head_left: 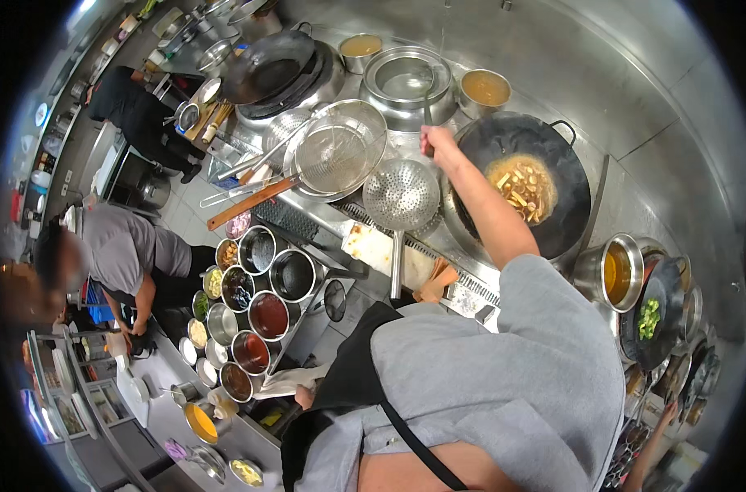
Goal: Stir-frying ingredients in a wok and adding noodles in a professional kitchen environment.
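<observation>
My right hand (pixel 439 140) grips the handle of a metal ladle (pixel 428 109). Its bowl end reaches into a round steel pot of clear liquid (pixel 397 77). Beneath my outstretched forearm sits a large black wok (pixel 554 209), where pale cut pieces in brown sauce (pixel 523 189) lie in the middle. Low on the left, my left hand (pixel 303 398) is closed on a white cloth (pixel 290 382), partly hidden by my apron. Pots of yellowish liquid (pixel 361 46) and of brownish broth (pixel 485 89) flank the steel pot.
A perforated strainer (pixel 402 195) and a mesh strainer (pixel 341 150) rest left of the wok. Sauce pots (pixel 268 315) fill the left counter. An oil pot (pixel 621 270) and a wok with green vegetables (pixel 648 320) stand right. Co-workers (pixel 133 246) stand left; another's arm (pixel 656 436) shows lower right.
</observation>
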The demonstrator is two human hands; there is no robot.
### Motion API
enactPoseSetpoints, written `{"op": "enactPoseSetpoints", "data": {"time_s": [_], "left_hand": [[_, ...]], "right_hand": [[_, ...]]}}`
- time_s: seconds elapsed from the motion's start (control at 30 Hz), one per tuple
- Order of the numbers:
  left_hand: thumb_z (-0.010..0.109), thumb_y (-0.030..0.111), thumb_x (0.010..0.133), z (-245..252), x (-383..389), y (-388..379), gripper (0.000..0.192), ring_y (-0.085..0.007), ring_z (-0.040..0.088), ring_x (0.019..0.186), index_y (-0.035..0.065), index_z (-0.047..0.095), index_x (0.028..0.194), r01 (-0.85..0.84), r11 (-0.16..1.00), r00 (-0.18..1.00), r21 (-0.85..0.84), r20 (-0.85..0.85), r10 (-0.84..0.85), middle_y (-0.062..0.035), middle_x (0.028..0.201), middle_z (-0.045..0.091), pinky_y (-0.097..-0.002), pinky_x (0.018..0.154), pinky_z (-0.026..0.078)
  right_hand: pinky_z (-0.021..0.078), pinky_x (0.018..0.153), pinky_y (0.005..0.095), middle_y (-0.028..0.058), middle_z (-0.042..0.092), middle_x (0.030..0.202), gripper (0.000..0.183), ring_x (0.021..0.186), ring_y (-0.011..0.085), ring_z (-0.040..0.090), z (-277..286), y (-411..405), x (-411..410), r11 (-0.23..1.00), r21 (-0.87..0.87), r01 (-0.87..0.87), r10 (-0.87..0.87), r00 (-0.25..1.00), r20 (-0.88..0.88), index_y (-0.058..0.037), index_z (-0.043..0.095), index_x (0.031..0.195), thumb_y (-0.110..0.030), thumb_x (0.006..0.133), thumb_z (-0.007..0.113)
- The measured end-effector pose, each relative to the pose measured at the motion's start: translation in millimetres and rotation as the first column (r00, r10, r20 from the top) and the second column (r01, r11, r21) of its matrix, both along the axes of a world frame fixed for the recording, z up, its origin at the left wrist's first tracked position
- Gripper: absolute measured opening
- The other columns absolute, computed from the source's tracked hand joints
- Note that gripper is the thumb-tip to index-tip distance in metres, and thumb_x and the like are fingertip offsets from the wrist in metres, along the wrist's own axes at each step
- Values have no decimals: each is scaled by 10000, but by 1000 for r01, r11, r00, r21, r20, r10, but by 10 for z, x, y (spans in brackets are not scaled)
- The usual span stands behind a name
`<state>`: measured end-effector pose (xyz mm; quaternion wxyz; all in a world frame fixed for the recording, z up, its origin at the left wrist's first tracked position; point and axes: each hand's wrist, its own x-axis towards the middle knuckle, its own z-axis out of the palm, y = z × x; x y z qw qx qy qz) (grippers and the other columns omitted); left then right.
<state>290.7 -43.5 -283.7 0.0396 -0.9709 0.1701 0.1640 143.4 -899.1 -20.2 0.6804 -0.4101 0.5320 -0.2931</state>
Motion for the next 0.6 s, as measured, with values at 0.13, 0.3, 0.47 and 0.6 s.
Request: {"op": "enactPoseSetpoints", "data": {"time_s": [0.13,0.3,0.47,0.6], "left_hand": [[549,418,881,-55,234,-252,465,-435,637,825,-43,602,858,-9,1000,1000,-23,-7,9,-256,816,654,-492,685,503],[514,420,898,-76,339,-448,487,-440,635,838,-55,614,859,-51,998,998,-25,-24,50,-270,832,652,-500,702,498],[479,422,915,-42,500,-500,514,-445,632,850,-68,625,861,-112,994,993,-20,-32,111,-284,847,650,-508,718,494],[451,423,929,-33,408,-289,538,-449,630,860,-78,634,863,-199,980,979,-9,-49,198,-295,860,649,-515,731,491]], "right_hand": [[406,391,181,2,440,606,273,434,80,443,298,-387,-387,691,565,-451,-395,419,818,93,384,1068,-65,913,544],[404,388,206,8,447,605,296,428,92,445,484,-559,-545,787,465,-405,-420,201,885,86,382,1130,-76,926,523],[423,401,207,6,419,600,344,463,105,449,509,-1194,-671,913,388,-122,-407,-253,878,73,480,1054,-263,985,463],[424,404,225,8,409,611,360,482,108,444,493,-956,-653,912,322,-255,-390,-291,874,47,513,1017,-307,985,456]]}}
